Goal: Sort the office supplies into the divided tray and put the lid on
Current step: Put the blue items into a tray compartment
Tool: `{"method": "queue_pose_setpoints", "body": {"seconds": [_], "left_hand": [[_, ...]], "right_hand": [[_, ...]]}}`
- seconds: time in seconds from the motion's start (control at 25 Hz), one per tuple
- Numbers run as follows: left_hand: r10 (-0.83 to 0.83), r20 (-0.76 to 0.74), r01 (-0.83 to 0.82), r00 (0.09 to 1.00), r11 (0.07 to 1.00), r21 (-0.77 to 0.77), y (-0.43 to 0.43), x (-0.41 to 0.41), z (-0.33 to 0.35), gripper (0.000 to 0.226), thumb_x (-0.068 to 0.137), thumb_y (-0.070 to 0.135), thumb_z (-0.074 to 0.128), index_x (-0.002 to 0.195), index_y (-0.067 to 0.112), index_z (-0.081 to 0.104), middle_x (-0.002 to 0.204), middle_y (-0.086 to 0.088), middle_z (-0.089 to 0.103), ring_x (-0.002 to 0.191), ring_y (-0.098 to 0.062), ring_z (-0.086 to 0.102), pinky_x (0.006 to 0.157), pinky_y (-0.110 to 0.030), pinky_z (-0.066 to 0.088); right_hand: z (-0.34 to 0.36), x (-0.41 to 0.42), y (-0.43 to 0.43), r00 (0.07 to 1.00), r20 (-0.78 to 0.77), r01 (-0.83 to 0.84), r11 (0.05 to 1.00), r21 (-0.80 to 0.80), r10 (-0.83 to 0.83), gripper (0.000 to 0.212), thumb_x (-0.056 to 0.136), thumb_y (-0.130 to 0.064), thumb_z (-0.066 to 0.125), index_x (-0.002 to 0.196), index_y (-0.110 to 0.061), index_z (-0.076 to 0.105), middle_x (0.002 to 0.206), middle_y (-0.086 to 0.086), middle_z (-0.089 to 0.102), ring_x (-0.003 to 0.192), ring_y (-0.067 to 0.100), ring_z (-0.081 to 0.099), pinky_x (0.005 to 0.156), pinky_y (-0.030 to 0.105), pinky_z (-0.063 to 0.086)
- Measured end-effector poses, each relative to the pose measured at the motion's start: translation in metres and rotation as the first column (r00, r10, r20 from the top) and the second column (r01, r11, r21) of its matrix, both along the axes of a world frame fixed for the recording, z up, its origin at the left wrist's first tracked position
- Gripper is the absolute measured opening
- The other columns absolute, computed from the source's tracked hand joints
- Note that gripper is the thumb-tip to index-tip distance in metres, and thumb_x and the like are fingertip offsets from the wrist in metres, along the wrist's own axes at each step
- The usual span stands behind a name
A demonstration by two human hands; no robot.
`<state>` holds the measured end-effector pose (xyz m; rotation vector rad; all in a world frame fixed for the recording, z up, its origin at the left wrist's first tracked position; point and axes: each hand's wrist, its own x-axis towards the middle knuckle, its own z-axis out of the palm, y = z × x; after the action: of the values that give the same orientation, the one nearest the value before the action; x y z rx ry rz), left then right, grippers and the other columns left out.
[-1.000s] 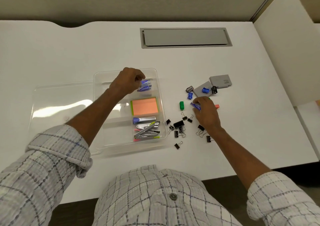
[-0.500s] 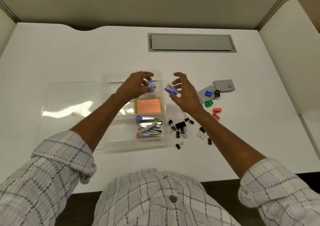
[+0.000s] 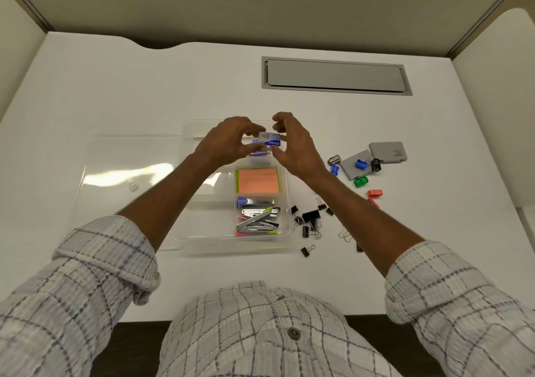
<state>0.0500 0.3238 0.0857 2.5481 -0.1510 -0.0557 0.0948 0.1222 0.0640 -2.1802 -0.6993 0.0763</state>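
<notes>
A clear divided tray [image 3: 286, 226] sits mid-table. It holds orange sticky notes [image 3: 257, 179] in the middle compartment and staplers and staple removers [image 3: 257, 217] in the near one. Over its far compartment, my left hand [image 3: 228, 142] and my right hand [image 3: 295, 148] both pinch a small blue-and-white staple box [image 3: 270, 139] between their fingertips. More blue boxes [image 3: 259, 153] lie just under it in that compartment. The clear lid [image 3: 127, 174] lies flat on the table, left of the tray.
Black binder clips [image 3: 311, 217] are scattered right of the tray. Farther right lie two grey boxes [image 3: 388, 152], blue [image 3: 360, 164], green [image 3: 360, 181], red [image 3: 375, 193] and black [image 3: 375, 164] sharpeners. A grey cable hatch [image 3: 335, 75] is set in the desk at the back.
My right hand lifted a blue box from the loose pile and carried it left to the tray's far compartment, where my left hand now meets it. The camera tilted up a little.
</notes>
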Motion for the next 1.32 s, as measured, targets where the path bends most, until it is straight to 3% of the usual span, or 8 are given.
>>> {"method": "queue_pose_setpoints", "body": {"seconds": [0.16, 0.32, 0.48, 0.64, 0.84, 1.12, 1.32], "left_hand": [[0.072, 0.141, -0.096, 0.987, 0.979, 0.177, -0.001, 0.008, -0.013, 0.047, 0.089, 0.051, 0.065, 0.126, 0.022, 0.068, 0.116, -0.005, 0.067, 0.113, -0.023, 0.056, 0.090, -0.039, 0.048], [0.101, 0.221, -0.181, 0.970, 0.908, 0.379, -0.008, 0.017, -0.026, 0.047, 0.087, 0.060, 0.061, 0.119, 0.027, 0.072, 0.127, -0.004, 0.057, 0.132, -0.026, 0.045, 0.122, -0.054, 0.017], [0.130, 0.190, -0.208, 0.973, 0.847, 0.490, -0.012, 0.015, -0.036, 0.049, 0.082, 0.063, 0.064, 0.117, 0.030, 0.071, 0.141, -0.005, 0.045, 0.149, -0.031, 0.023, 0.120, -0.066, 0.001], [0.136, 0.224, -0.225, 0.965, 0.867, 0.445, -0.009, 0.014, -0.036, 0.036, 0.087, 0.053, 0.064, 0.109, 0.027, 0.075, 0.140, -0.006, 0.049, 0.148, -0.031, 0.027, 0.121, -0.063, 0.004], [0.156, 0.255, -0.229, 0.954, 0.930, 0.288, -0.024, 0.011, -0.025, 0.034, 0.091, 0.038, 0.063, 0.118, 0.019, 0.070, 0.136, -0.007, 0.054, 0.144, -0.028, 0.035, 0.124, -0.053, 0.009], [0.058, 0.236, -0.100, 0.970, 0.980, 0.170, -0.088, -0.015, -0.012, 0.035, 0.092, 0.041, 0.062, 0.121, 0.023, 0.067, 0.131, -0.001, 0.060, 0.137, -0.023, 0.044, 0.122, -0.050, 0.018], [-0.037, 0.171, 0.012, 0.984, 0.989, 0.146, -0.135, -0.049, -0.023, 0.031, 0.092, 0.040, 0.063, 0.118, 0.025, 0.068, 0.122, 0.003, 0.065, 0.128, -0.021, 0.051, 0.120, -0.047, 0.025]], "right_hand": [[-0.001, 0.002, -0.006, 0.999, 0.018, 0.038, 0.999, -0.006, -0.038, 0.053, 0.085, -0.009, 0.072, 0.131, -0.014, 0.047, 0.126, 0.001, 0.056, 0.111, 0.008, 0.055, 0.095, 0.029, 0.055], [-0.005, 0.001, -0.028, 0.993, 0.028, 0.111, 0.994, -0.023, -0.111, 0.049, 0.086, -0.006, 0.070, 0.130, -0.010, 0.049, 0.127, 0.005, 0.057, 0.112, 0.016, 0.057, 0.094, 0.035, 0.055], [-0.013, -0.003, -0.059, 0.979, -0.007, 0.202, 0.979, -0.007, -0.202, 0.046, 0.086, -0.004, 0.067, 0.129, -0.007, 0.051, 0.124, 0.006, 0.058, 0.112, 0.019, 0.057, 0.095, 0.040, 0.053], [-0.024, -0.012, -0.093, 0.950, -0.039, 0.308, 0.950, -0.051, -0.310, 0.042, 0.088, -0.005, 0.066, 0.128, -0.010, 0.053, 0.123, 0.004, 0.059, 0.110, 0.016, 0.057, 0.095, 0.039, 0.053], [-0.032, -0.039, -0.137, 0.918, -0.073, 0.385, 0.919, -0.080, -0.391, 0.037, 0.090, -0.004, 0.066, 0.124, -0.011, 0.056, 0.122, 0.002, 0.060, 0.110, 0.014, 0.058, 0.101, 0.039, 0.052], [-0.037, -0.105, -0.192, 0.916, -0.044, 0.386, 0.907, -0.165, -0.398, 0.029, 0.093, -0.012, 0.066, 0.120, -0.019, 0.060, 0.120, -0.007, 0.061, 0.113, 0.012, 0.058, 0.102, 0.037, 0.051], [-0.041, -0.135, -0.209, 0.899, -0.067, 0.414, 0.890, -0.192, -0.433, 0.029, 0.093, -0.013, 0.068, 0.119, -0.022, 0.060, 0.121, -0.005, 0.063, 0.112, 0.007, 0.055, 0.098, 0.024, 0.044]]}}
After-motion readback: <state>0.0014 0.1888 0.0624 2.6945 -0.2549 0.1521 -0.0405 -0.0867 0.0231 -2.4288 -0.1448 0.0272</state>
